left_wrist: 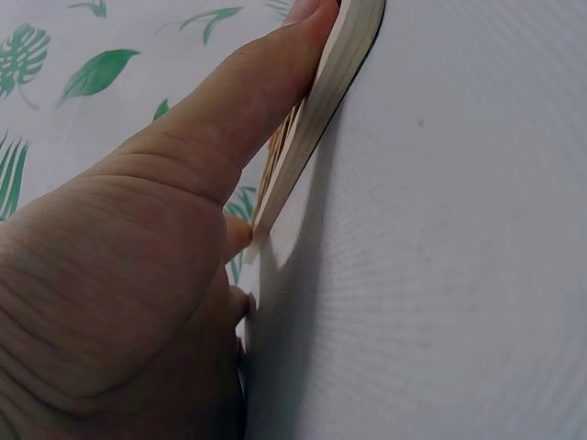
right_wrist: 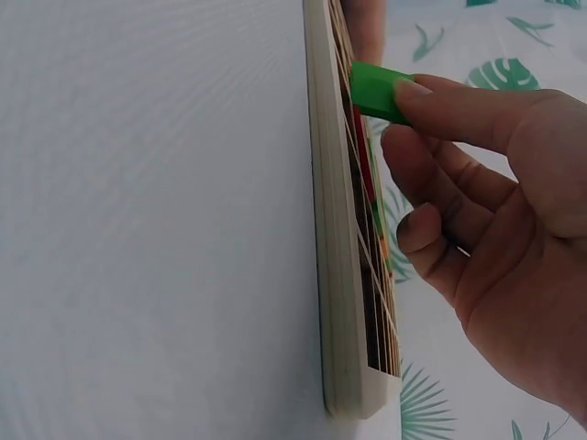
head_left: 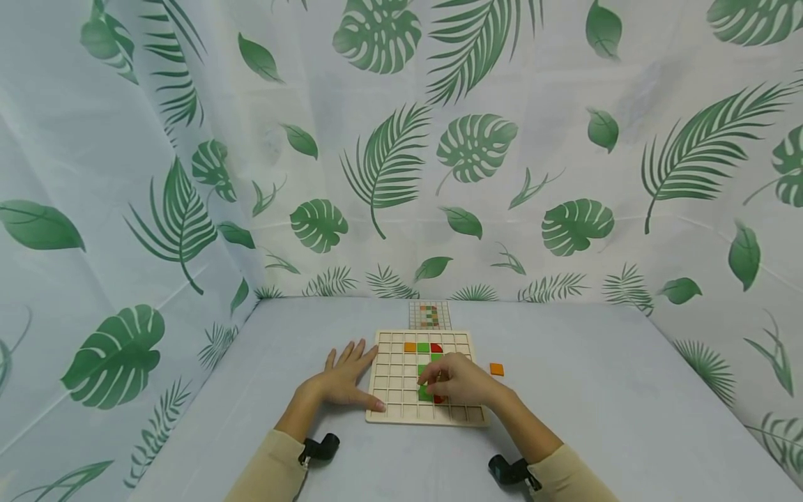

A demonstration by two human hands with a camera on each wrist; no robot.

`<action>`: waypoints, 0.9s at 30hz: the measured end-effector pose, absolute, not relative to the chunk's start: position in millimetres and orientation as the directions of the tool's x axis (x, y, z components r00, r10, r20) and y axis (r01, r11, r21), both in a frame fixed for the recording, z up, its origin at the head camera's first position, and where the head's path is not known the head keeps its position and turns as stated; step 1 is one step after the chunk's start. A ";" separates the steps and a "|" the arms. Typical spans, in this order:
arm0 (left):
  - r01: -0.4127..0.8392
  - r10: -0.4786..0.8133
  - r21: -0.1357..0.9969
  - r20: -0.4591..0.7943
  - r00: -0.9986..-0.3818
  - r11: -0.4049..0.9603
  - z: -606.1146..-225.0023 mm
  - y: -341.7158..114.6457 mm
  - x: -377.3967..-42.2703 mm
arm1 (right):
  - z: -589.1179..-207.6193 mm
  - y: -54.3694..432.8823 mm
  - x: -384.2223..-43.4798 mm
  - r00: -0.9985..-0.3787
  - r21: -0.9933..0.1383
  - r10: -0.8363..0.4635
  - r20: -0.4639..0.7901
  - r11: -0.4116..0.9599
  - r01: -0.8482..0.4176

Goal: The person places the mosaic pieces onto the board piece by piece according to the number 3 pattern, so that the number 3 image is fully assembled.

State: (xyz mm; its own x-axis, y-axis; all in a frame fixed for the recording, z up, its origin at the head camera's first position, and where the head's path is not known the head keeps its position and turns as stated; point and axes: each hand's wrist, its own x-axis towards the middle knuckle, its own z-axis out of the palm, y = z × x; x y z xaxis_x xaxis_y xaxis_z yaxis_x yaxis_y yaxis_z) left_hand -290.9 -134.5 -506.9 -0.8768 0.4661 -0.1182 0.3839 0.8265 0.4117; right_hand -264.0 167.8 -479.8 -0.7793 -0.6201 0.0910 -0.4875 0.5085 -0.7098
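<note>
A wooden grid board (head_left: 395, 415) lies on the table with green, red and orange tiles set in some of its squares. My right hand (head_left: 461, 380) is over the board's middle and pinches a green tile (right_wrist: 378, 92) between thumb and forefinger. In the right wrist view that tile stands tilted at the grid, one edge right at the squares. My left hand (head_left: 341, 380) lies spread at the board's left side, its thumb (left_wrist: 266, 92) on the near left corner and its fingertips by the left edge. The right hand covers part of the tiles in the head view.
One loose orange tile (head_left: 496, 369) lies on the table right of the board. Behind the board is a small pattern card (head_left: 414, 322) printed with a coloured grid. A leaf-print curtain (head_left: 489, 244) stands behind and beside the white table (head_left: 577, 390).
</note>
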 end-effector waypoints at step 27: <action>0.385 0.472 0.420 -0.125 -0.873 0.822 -504.6 -134.7 -289.4 | -480.0 164.2 -260.7 -0.809 -0.647 -0.586 0.049 0.598 -0.473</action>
